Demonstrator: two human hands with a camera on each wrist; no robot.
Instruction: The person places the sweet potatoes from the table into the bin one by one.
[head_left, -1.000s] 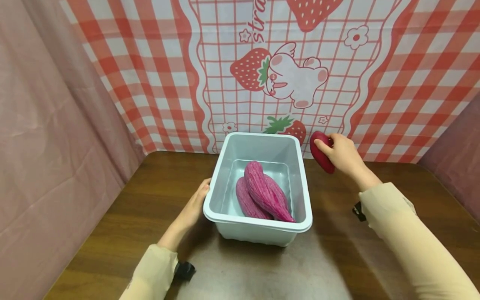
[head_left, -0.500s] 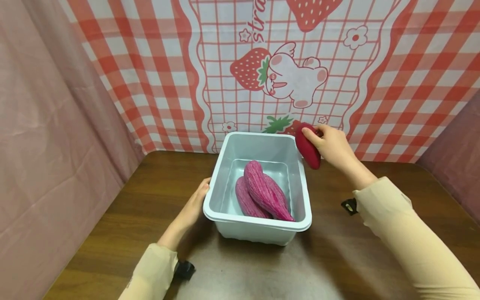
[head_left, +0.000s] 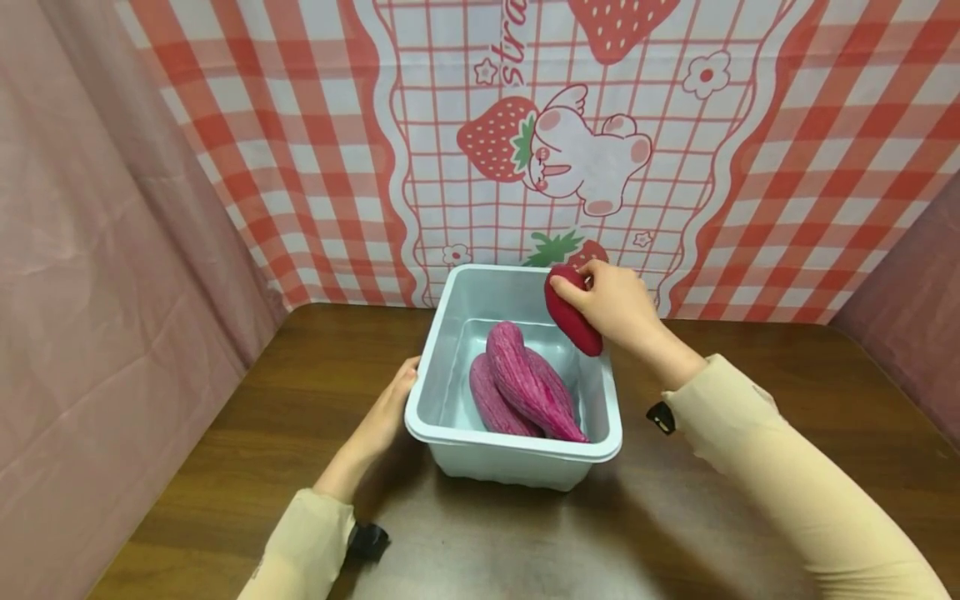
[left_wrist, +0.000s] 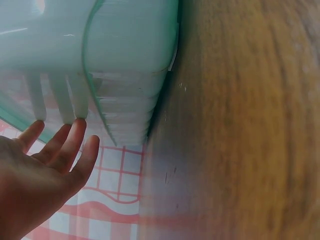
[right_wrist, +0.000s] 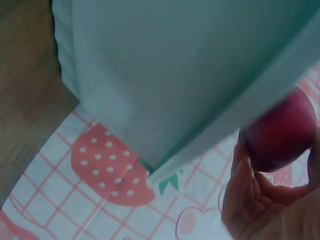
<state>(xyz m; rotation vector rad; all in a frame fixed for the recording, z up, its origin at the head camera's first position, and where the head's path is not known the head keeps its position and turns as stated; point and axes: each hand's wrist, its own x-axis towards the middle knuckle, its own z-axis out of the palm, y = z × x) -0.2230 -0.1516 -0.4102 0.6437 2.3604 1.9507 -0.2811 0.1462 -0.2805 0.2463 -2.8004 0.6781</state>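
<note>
My right hand (head_left: 618, 308) pinches a smooth, dark-red oblong fruit or vegetable (head_left: 572, 315) between thumb and fingers. It hangs tilted over the far right part of a pale grey-blue plastic bin (head_left: 513, 450). Close up in the right wrist view, the dark-red piece (right_wrist: 280, 132) is partly hidden by the bin's rim. Inside the bin lie several streaked purple-pink, eggplant-like vegetables (head_left: 517, 383), one across the others. The fingertips of my left hand (head_left: 384, 417) touch the bin's left outer wall; in the left wrist view the left hand's fingers (left_wrist: 70, 145) are extended.
The bin stands on a dark brown wooden table (head_left: 285, 392). Behind it hangs a red-and-white checked cloth (head_left: 315, 167) with strawberry prints. A pink curtain (head_left: 97, 292) borders the left side. Black straps (head_left: 367, 542) show at both wrists.
My right hand has carried the dark-red piece leftward, from right of the bin across its rim to above its inside. The left hand and the bin have stayed put.
</note>
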